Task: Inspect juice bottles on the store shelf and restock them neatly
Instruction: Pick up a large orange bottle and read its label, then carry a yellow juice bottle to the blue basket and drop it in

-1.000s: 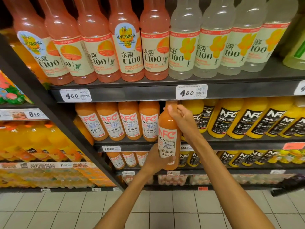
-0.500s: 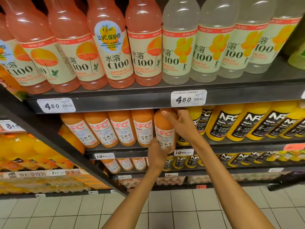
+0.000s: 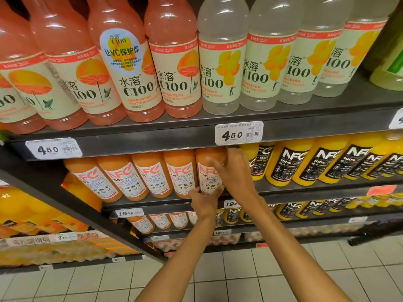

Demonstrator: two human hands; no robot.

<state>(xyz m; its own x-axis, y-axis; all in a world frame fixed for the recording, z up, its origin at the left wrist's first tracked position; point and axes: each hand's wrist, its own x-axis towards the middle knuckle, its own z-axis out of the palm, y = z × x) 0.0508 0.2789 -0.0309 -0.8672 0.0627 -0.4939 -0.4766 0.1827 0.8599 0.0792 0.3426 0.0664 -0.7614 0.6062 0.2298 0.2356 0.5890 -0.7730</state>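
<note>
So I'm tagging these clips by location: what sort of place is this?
Most likely a supermarket drinks aisle. Dark shelves hold rows of identical C100 bottles and NFC juice bottles, each row with a printed price tag and barcode on the shelf edge.

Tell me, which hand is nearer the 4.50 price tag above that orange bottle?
Right. The right hand grips the bottle's upper part, its fingers just beneath the 4.50 price tag. The left hand holds the bottle's base, lower down.
</note>
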